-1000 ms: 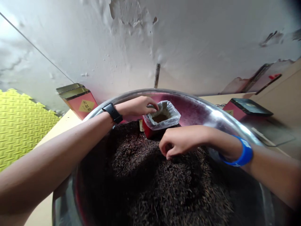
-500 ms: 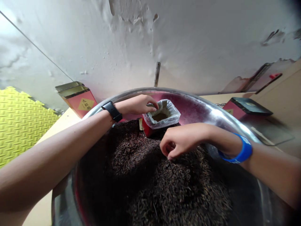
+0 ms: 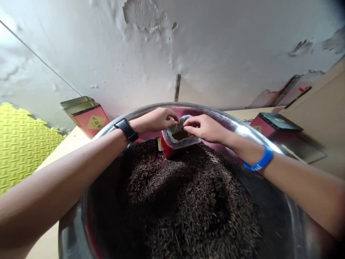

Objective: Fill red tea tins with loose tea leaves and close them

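Note:
A red tin [image 3: 168, 148] stands in the dark loose tea leaves [image 3: 194, 194], toward the far side of a large metal basin [image 3: 264, 138]. A clear plastic bag [image 3: 175, 142] lines the tin, its edge folded out over the rim. My left hand [image 3: 159, 119], below a black wristband, pinches the bag's edge at the far left. My right hand [image 3: 207, 128], with a blue wristband, closes its fingertips on the bag's edge at the right. The two hands' fingertips are close together above the opening. Little of the bag's inside shows.
At the left, an open red tin [image 3: 90, 120] with a yellow label stands on the table beside the basin. Another red tin [image 3: 276, 124] with a dark top is at the right. Yellow foam matting [image 3: 24, 144] lies at far left. A peeling wall [image 3: 215, 54] rises behind.
My right hand has moved up and away from above the tea leaves to the bag's edge. My left hand has stayed at the bag. The view has shifted slightly.

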Demonstrator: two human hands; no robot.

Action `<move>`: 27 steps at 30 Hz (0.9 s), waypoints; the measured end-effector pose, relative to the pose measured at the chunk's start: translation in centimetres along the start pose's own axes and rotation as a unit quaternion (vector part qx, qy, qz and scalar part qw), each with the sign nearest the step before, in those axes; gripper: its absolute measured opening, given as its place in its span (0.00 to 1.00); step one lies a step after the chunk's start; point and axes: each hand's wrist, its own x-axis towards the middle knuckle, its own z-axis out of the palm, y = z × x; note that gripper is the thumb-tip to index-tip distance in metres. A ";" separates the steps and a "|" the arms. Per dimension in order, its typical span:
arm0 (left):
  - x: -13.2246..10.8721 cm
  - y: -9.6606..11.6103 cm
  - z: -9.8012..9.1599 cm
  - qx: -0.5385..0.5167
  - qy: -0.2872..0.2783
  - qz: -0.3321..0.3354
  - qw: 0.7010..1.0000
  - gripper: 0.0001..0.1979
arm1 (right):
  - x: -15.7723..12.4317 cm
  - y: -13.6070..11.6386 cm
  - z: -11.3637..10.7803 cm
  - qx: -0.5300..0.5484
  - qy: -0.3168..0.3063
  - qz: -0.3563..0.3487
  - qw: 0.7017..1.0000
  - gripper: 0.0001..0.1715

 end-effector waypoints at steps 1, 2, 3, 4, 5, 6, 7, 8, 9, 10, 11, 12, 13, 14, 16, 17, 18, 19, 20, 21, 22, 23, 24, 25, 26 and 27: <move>0.0 0.3 -0.1 -0.011 0.002 -0.003 1.000 0.14 | 0.1 0.4 0.1 0.002 0.021 0.013 1.000 0.10; -0.1 0.7 -0.1 -0.027 0.002 -0.005 1.000 0.13 | 0.2 0.7 0.2 0.008 0.038 0.024 0.999 0.10; -0.1 1.0 -0.2 -0.047 0.000 -0.008 0.999 0.12 | 0.3 0.9 0.4 0.016 0.049 0.032 0.998 0.10; -0.1 1.3 -0.2 -0.071 -0.002 -0.011 0.997 0.11 | 0.3 1.1 0.5 0.023 0.056 0.039 0.997 0.10; -0.2 1.6 -0.2 -0.093 -0.002 -0.014 0.996 0.11 | 0.4 1.1 0.5 0.029 0.061 0.046 0.997 0.10; -0.2 1.8 -0.1 -0.109 -0.002 -0.018 0.994 0.11 | 0.4 1.1 0.6 0.035 0.065 0.053 0.996 0.10; -0.1 1.8 0.0 -0.115 0.000 -0.020 0.993 0.11 | 0.4 1.0 0.6 0.041 0.069 0.059 0.995 0.11; 0.0 1.8 0.1 -0.111 0.006 -0.019 0.994 0.11 | 0.4 0.9 0.7 0.047 0.071 0.065 0.994 0.11; 0.0 1.7 0.3 -0.101 0.014 -0.014 0.995 0.11 | 0.4 0.9 0.7 0.054 0.074 0.070 0.993 0.10; 0.1 1.6 0.5 -0.088 0.022 -0.008 0.996 0.11 | 0.4 0.8 0.7 0.061 0.075 0.075 0.992 0.10; 0.2 1.5 0.7 -0.076 0.031 -0.002 0.997 0.11 | 0.4 0.7 0.7 0.069 0.075 0.081 0.991 0.09; 0.3 1.3 0.9 -0.069 0.038 0.003 0.997 0.11 | 0.5 0.7 0.7 0.077 0.075 0.087 0.990 0.09; 0.4 1.2 1.1 -0.066 0.044 0.005 0.997 0.11 | 0.5 0.6 0.7 0.084 0.076 0.091 0.989 0.09; 0.4 1.2 1.2 -0.067 0.047 0.005 0.997 0.11 | 0.4 0.5 0.7 0.091 0.076 0.093 0.989 0.09; 0.5 1.1 1.4 -0.074 0.051 0.001 0.996 0.11 | 0.4 0.3 0.6 0.102 0.073 0.091 0.988 0.08; 0.5 1.1 1.5 -0.079 0.052 0.000 0.995 0.12 | 0.4 0.2 0.5 0.103 0.072 0.089 0.988 0.07; 0.6 1.1 1.5 -0.084 0.054 0.000 0.995 0.12 | 0.4 0.1 0.4 0.101 0.070 0.085 0.989 0.07; 0.6 1.2 1.5 -0.090 0.056 0.001 0.994 0.12 | 0.4 0.1 0.4 0.095 0.069 0.080 0.990 0.06; 0.6 1.2 1.5 -0.096 0.058 0.003 0.994 0.12 | 0.3 0.1 0.3 0.085 0.070 0.072 0.991 0.06; 0.6 1.2 1.6 -0.103 0.060 0.003 0.993 0.11 | 0.4 0.2 0.3 0.071 0.074 0.061 0.993 0.06; 0.6 1.2 1.6 -0.108 0.060 0.002 0.992 0.11 | 0.4 0.3 0.4 0.055 0.079 0.048 0.994 0.06; 0.7 1.2 1.6 -0.112 0.058 -0.002 0.992 0.11 | 0.4 0.5 0.4 0.038 0.084 0.036 0.995 0.06; 0.7 1.3 1.6 -0.114 0.055 -0.007 0.992 0.11 | 0.3 0.7 0.5 0.021 0.091 0.026 0.995 0.06; 0.7 1.3 1.6 -0.113 0.053 -0.014 0.992 0.11 | 0.3 0.7 0.6 0.005 0.096 0.018 0.995 0.07; 0.7 1.3 1.6 -0.110 0.050 -0.022 0.992 0.11 | 0.2 0.8 0.8 -0.011 0.102 0.012 0.995 0.07; 0.7 1.3 1.6 -0.107 0.047 -0.031 0.993 0.12 | 0.2 0.7 0.9 -0.026 0.107 0.008 0.994 0.07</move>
